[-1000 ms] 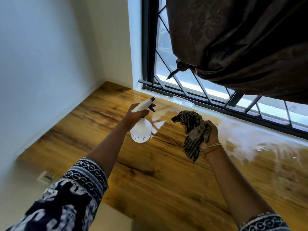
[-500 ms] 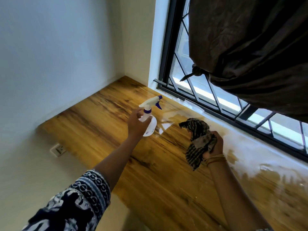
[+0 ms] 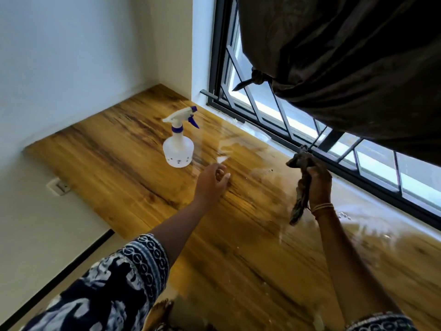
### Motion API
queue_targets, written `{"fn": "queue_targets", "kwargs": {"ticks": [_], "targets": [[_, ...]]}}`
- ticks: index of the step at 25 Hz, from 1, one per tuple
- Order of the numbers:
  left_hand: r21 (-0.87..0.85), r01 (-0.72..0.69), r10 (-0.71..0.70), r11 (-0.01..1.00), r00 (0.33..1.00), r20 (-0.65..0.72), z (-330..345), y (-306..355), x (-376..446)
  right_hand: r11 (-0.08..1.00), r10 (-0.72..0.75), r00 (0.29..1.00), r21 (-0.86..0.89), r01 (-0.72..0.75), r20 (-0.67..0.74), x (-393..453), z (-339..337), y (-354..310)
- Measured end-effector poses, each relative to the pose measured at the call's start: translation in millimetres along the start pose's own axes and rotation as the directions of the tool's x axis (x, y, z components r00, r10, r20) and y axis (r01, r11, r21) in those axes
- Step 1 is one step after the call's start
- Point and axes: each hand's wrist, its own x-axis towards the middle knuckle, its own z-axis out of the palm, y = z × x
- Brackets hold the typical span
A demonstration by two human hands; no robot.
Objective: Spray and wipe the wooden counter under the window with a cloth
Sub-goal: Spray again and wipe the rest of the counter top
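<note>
Now the spray bottle (image 3: 177,149) stands upright on the wooden worktop (image 3: 114,161) at my eleven o'clock, apart from my empty left hand (image 3: 211,181), whose fingers hang loosely curled. My right hand (image 3: 318,181) grips the bunched cloth (image 3: 301,187) at one o'clock, near the window frame (image 3: 267,130). Spraying looks finished; next comes wiping the glossy wet patches. A dark curtain (image 3: 346,56) hangs above; a wall socket (image 3: 58,186) sits at nine.

Bright daylight from the window (image 3: 298,120), glare on the wet counter (image 3: 238,149) — soft motion blur, wide-angle bending at edges
</note>
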Motion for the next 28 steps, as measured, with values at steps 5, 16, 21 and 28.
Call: {"fn": "queue_targets", "kwargs": {"ticks": [5, 16, 21, 28], "targets": [[0.46, -0.199, 0.043, 0.865, 0.944, 0.328, 22.6, -14.7, 12.5, 0.532, 0.075, 0.988, -0.843, 0.075, 0.135, 24.4, -25.6, 53.1], [0.568, -0.393, 0.143, 0.723, 0.89, 0.433, 7.6, -66.5, 38.5, 0.182, -0.095, 0.226, -0.207, 0.961, 0.969, -93.4, 32.5, 110.0], [0.55, -0.388, 0.156, 0.739, 0.894, 0.421, 8.0, -69.2, 39.9, 0.34, -0.007, 0.645, -0.605, 0.72, 0.764, 55.6, 43.5, 84.1], [0.553, -0.382, 0.155, 0.741, 0.898, 0.412, 6.6, -70.1, 39.0, 0.25, 0.02, 0.909, -0.882, 0.4, 0.417, 101.8, 66.6, 87.7]]}}
